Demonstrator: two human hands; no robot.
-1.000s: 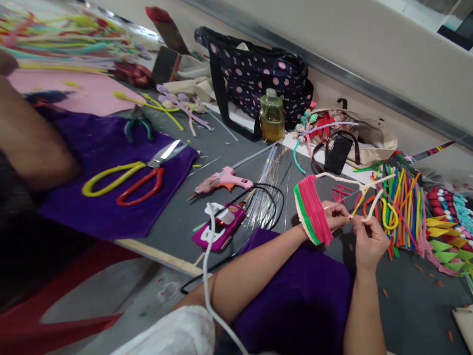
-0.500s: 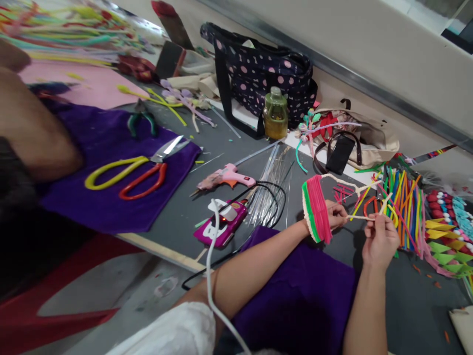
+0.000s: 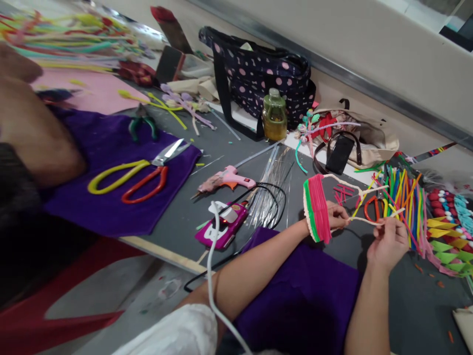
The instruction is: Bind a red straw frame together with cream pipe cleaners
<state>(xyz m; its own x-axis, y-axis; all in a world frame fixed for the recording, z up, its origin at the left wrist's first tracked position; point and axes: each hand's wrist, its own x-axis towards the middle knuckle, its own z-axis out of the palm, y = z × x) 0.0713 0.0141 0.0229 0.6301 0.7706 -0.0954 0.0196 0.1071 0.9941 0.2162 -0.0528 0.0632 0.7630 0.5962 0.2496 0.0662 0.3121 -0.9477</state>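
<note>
Your right hand (image 3: 389, 241) is farther to the right than a second ago, well apart from your left hand (image 3: 337, 216), and a longer stretch of cream strand (image 3: 364, 220) spans the gap. Your right fingers pinch the strand near its free tip; your left fingers grip its other end. The striped piece (image 3: 317, 207), red-pink, green and cream, stands on edge across your left hand, above the near edge of the tabletop (image 3: 402, 301), toward its right end; whether it encircles your wrist, you cannot tell. Below your left forearm, a purple cloth (image 3: 303, 301) covers the near edge. Just beyond your right hand lies a bundle of colored stems (image 3: 412, 212). Farther left are clear sticks (image 3: 271, 182) and a pink glue gun (image 3: 229, 176). Scissors (image 3: 159, 159) with yellow and red handles rest on another purple cloth (image 3: 111, 217), beside another person's arm (image 3: 33, 123). Along the far edge stand a dotted bag (image 3: 258, 74) and a green-topped bottle (image 3: 274, 118).
</note>
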